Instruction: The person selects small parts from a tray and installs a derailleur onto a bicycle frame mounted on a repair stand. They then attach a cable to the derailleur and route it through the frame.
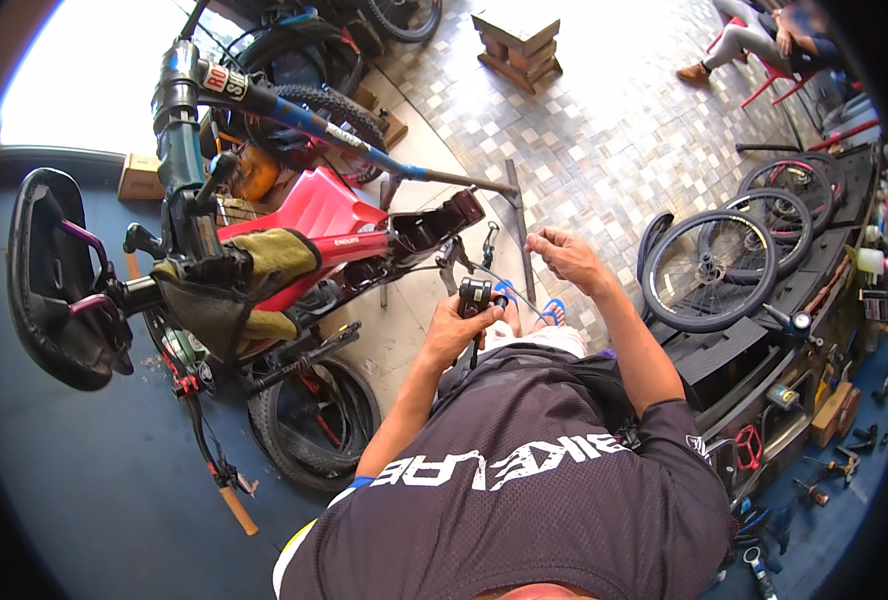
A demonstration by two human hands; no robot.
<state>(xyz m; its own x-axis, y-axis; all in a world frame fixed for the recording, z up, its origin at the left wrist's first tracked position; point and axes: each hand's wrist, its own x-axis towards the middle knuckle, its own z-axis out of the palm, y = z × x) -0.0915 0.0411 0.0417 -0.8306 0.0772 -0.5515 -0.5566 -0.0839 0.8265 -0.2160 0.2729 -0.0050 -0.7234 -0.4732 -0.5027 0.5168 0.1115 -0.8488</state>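
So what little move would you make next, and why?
Perhaps bring the right hand over to the black part: the left hand grips it, while the right hangs apart from it, fingers curled; whether they pinch anything, I cannot tell.

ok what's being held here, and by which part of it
The left hand holds a black mechanical part around its lower portion, leaving the top exposed. Whether the right hand pinches anything cannot be told.

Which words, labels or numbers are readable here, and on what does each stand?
Dark shirt: large white lettering, wording withheld.
Blue tube: sticker with bold letters, wording withheld.
Red bicycle frame: small white lettering, wording withheld.
Black part in left hand: marks too small to read.
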